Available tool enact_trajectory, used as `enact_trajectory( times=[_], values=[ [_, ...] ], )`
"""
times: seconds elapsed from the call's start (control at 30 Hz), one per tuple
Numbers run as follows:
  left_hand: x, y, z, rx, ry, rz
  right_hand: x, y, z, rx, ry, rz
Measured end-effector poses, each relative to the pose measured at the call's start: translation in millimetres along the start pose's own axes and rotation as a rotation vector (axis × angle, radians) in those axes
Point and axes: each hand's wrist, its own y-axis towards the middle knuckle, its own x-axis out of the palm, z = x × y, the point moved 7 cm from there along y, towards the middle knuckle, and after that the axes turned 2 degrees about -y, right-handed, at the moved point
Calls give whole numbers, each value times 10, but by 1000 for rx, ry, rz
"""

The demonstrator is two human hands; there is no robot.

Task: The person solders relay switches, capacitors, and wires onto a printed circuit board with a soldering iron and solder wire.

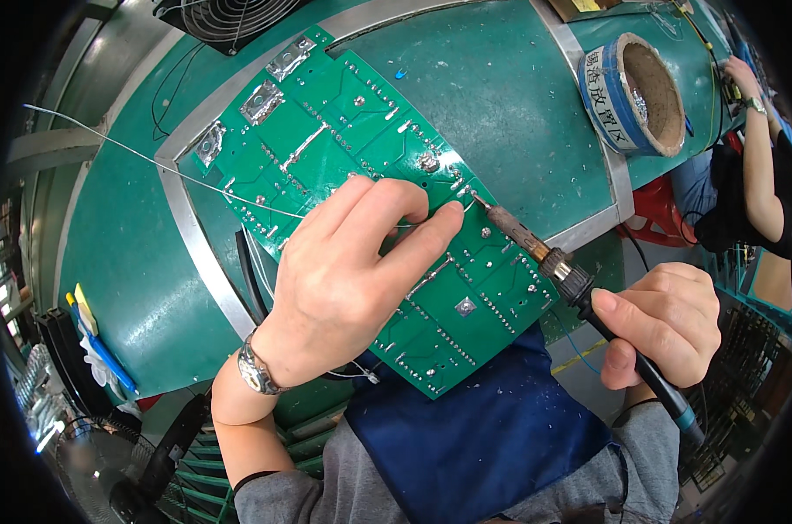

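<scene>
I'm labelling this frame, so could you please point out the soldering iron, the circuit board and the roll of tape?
soldering iron [579, 288]: head view, black collar.
circuit board [344, 131]: head view, bare green face.
roll of tape [604, 92]: head view, blue outer wall.

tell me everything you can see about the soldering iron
The soldering iron has a dark handle, a ribbed collar and a brownish metal shaft ending in a thin tip. The right hand holds the handle like a pen. It slants up-left, tip on the green board beside the left hand's fingertips.
</scene>
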Motion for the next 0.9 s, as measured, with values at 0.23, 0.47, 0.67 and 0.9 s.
enact_trajectory(
  times=[0.23, 0.47, 0.67, 0.9],
  values=[
    [5, 7, -1, 14, 2, -5, 6, -24, -4, 8, -3, -23],
    [-24, 0, -1, 10, -7, 29, 44, -22, 2, 64, -27, -28],
    [-137, 14, 130, 38, -47, -7, -73, -93, 25, 86, -21, 46],
    [58, -141, 381, -128, -373, -99, -175, -204, -41, 60, 12, 89]
  ],
)
